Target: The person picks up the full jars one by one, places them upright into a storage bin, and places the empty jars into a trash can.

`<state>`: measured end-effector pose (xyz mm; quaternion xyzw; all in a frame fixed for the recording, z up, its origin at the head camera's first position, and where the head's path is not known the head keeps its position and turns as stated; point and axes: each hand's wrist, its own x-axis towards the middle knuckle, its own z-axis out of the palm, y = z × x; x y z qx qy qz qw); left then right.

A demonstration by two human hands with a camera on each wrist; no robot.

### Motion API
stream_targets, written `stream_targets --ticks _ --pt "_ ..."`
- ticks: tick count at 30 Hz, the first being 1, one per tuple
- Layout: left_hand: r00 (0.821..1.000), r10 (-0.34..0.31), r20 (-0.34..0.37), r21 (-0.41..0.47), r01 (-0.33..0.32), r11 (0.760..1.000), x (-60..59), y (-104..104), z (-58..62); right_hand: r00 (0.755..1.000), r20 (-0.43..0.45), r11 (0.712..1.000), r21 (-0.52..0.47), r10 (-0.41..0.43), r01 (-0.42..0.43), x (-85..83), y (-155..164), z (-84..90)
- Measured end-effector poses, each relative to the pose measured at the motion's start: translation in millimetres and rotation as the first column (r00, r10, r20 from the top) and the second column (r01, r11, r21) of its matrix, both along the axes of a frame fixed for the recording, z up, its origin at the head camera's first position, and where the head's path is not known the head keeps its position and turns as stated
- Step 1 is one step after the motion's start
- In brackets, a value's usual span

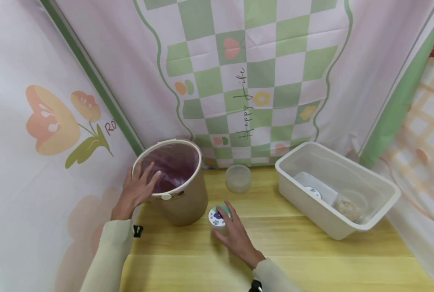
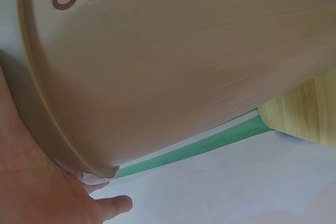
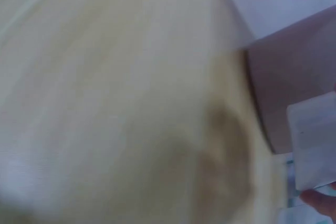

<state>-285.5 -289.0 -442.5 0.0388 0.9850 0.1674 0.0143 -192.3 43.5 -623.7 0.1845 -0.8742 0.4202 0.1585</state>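
A brown bucket (image 1: 180,207) with a cream rim stands at the left, lined with a purple plastic bag (image 1: 177,166). My left hand (image 1: 138,188) rests at its near-left rim, fingers spread over the opening; the left wrist view shows the palm (image 2: 37,182) against the rim. With thumb and fingers my right hand (image 1: 237,237) grips a small round tub (image 1: 217,217) with a printed white and green lid. In the right wrist view, the tub's translucent side (image 3: 315,140) shows at the right edge, fingertips touching it.
A translucent round container (image 1: 238,178) stands by the back curtain. To the right, a white rectangular basin (image 1: 301,194) holds a clear box, a round white-lidded item (image 1: 313,192) and something beige (image 1: 348,209). Patterned cloth (image 1: 246,81) hangs behind the wooden table (image 1: 275,251).
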Motion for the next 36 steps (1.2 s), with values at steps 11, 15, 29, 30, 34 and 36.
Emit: stream_targets --ticks 11,15,29,30,34,36 --pt "1.000 -0.006 0.008 0.022 0.006 1.000 0.1 0.9 1.9 0.997 0.050 0.998 -0.014 -0.062 0.063 -10.3 5.5 52.1" --pt "1.000 -0.005 0.005 0.027 0.005 1.000 0.0 0.7 2.0 0.996 0.053 0.997 0.004 -0.075 0.075 -12.6 6.3 68.8" --pt "1.000 -0.003 -0.001 0.055 0.003 0.999 0.6 0.1 3.2 0.993 -0.042 0.993 0.040 -0.107 0.109 -37.7 4.9 129.6" --pt "1.000 -0.003 -0.002 0.059 0.003 0.998 0.8 0.3 2.9 0.993 -0.041 0.993 0.041 -0.110 0.111 -41.2 4.9 134.5" --pt "1.000 -0.002 -0.001 0.059 0.002 0.998 0.4 0.3 1.8 0.992 -0.027 0.991 0.039 -0.125 0.126 -55.2 3.8 155.8" --pt "1.000 -0.002 -0.001 0.059 0.002 0.998 0.1 -0.2 1.2 0.991 -0.017 0.991 0.035 -0.131 0.131 -61.8 2.4 166.8"
